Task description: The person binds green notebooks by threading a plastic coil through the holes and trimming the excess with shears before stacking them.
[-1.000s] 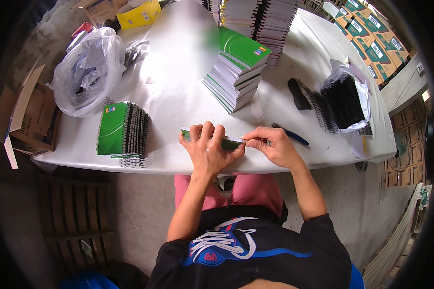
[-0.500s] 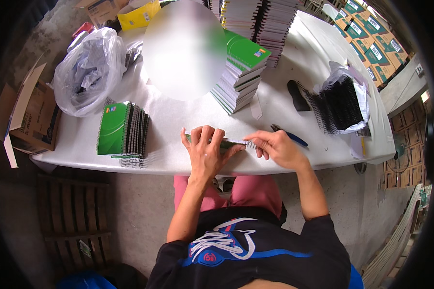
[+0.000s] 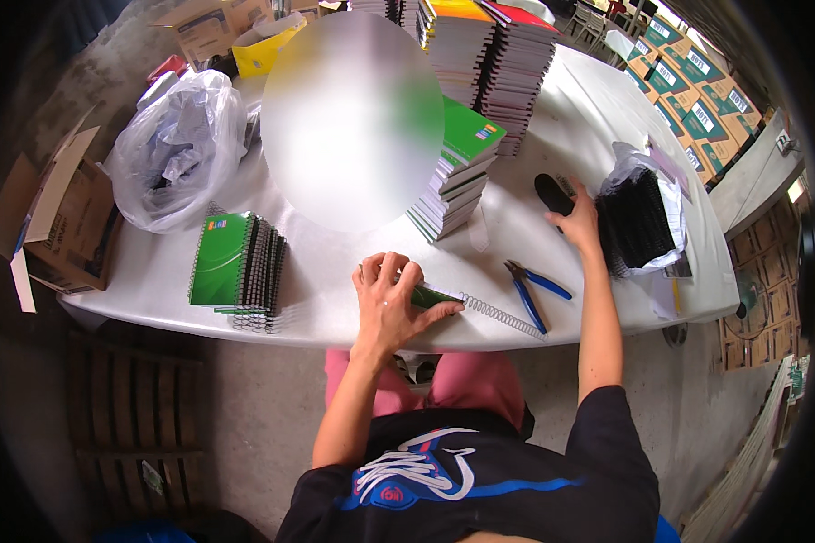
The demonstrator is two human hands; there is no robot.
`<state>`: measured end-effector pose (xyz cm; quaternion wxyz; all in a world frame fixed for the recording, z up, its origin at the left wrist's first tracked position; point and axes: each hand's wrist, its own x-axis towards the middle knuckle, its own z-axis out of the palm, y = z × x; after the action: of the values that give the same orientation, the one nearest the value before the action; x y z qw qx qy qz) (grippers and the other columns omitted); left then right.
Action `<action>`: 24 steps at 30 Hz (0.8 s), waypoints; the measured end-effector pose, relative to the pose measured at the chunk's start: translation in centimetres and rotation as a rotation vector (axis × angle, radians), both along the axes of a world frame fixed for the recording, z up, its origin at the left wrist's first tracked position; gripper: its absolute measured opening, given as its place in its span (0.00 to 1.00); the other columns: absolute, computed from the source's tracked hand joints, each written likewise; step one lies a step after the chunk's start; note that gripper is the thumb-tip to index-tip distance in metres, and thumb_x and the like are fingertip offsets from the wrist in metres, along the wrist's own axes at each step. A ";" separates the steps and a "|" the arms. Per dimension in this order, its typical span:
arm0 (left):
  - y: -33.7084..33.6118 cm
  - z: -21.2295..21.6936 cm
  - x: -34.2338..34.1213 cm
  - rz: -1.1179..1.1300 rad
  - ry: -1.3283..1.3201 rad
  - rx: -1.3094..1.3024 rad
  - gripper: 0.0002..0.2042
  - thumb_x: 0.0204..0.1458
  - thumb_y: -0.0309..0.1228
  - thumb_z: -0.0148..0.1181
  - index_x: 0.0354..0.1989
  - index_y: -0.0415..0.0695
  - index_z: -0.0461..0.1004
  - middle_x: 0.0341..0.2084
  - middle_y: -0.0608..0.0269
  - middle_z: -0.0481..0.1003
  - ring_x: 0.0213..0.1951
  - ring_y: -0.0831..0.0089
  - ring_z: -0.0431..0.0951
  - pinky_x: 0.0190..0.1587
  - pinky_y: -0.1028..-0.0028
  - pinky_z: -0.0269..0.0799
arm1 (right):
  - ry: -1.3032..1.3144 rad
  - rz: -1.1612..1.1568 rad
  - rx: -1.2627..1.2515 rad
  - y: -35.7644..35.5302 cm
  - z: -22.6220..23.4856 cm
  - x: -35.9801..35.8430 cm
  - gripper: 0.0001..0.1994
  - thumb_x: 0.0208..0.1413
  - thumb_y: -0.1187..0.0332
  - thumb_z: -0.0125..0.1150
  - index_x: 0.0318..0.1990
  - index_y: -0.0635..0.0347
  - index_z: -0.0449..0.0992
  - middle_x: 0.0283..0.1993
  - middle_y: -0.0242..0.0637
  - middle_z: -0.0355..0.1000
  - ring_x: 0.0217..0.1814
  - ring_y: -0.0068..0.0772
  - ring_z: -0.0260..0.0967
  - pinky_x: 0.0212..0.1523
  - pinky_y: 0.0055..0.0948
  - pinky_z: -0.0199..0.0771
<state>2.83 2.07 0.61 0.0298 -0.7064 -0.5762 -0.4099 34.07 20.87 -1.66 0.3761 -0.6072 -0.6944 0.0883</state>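
My left hand (image 3: 388, 299) grips a small green-covered notebook (image 3: 436, 296) near the table's front edge, thumb along its near side. From the notebook's right end a long wire spiral coil (image 3: 505, 318) sticks out over the white tabletop. My right hand (image 3: 578, 220) is stretched out to the right, thumb and fingers apart, beside a flat black oblong object (image 3: 551, 192) whose kind I cannot make out. Just right of that hand is a bundle of black spiral coils (image 3: 638, 222) in a crumpled plastic bag. Blue-handled pliers (image 3: 536, 291) lie spread between the coil and my right forearm.
Bound green notebooks (image 3: 222, 262) are stacked at the left. A taller stack of green notebooks (image 3: 457, 185) stands beyond my hands, with coil-bound stacks (image 3: 516, 81) behind it. A plastic bag (image 3: 181, 149) and an opened carton (image 3: 72, 231) are at far left. A blurred patch hides the back middle.
My right hand has let go of the coil at the notebook's end and moved right to the black object. The coil now lies stretched out, and both plier handles show. My left hand still holds the notebook.
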 end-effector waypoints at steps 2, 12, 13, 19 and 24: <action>-0.3 0.1 -0.1 -0.013 0.009 0.002 0.30 0.27 0.56 0.71 0.23 0.42 0.67 0.32 0.59 0.67 0.42 0.58 0.62 0.45 0.60 0.58 | 0.329 0.157 -0.109 -1.3 1.7 -0.8 0.30 0.38 0.72 0.72 0.53 0.64 0.69 0.40 0.45 0.74 0.42 0.35 0.72 0.49 0.28 0.68; -0.1 -0.3 -0.3 -0.067 0.020 -0.029 0.28 0.29 0.57 0.68 0.24 0.43 0.69 0.34 0.61 0.66 0.44 0.59 0.61 0.47 0.59 0.56 | 0.492 0.923 -0.363 -11.7 3.7 -10.0 0.16 0.34 0.89 0.61 0.33 0.62 0.81 0.35 0.36 0.74 0.38 0.26 0.71 0.42 0.23 0.69; -0.1 -0.1 -0.1 -0.056 0.014 -0.045 0.28 0.29 0.57 0.68 0.24 0.43 0.69 0.34 0.61 0.66 0.44 0.59 0.61 0.47 0.59 0.56 | 0.472 0.866 -0.319 -11.4 3.9 -10.2 0.16 0.34 0.90 0.61 0.33 0.62 0.81 0.33 0.35 0.75 0.38 0.26 0.71 0.41 0.23 0.70; 0.1 0.1 -0.2 -0.075 0.005 -0.017 0.29 0.30 0.57 0.68 0.22 0.41 0.67 0.33 0.57 0.67 0.42 0.56 0.61 0.46 0.59 0.59 | 0.409 0.938 -0.465 -11.2 5.7 -10.2 0.19 0.33 0.86 0.57 0.34 0.55 0.83 0.34 0.35 0.76 0.38 0.26 0.72 0.41 0.23 0.70; 0.1 0.0 -0.6 -0.062 0.017 -0.021 0.28 0.28 0.57 0.69 0.24 0.43 0.68 0.35 0.60 0.67 0.44 0.57 0.62 0.46 0.59 0.57 | 0.580 1.110 -0.413 -11.6 6.8 -10.4 0.17 0.33 0.85 0.57 0.33 0.58 0.82 0.32 0.37 0.77 0.36 0.26 0.73 0.41 0.25 0.72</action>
<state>2.26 2.19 0.60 0.0144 -0.7277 -0.5580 -0.3986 23.71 9.29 5.16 0.3225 -0.1702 -0.7436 0.5604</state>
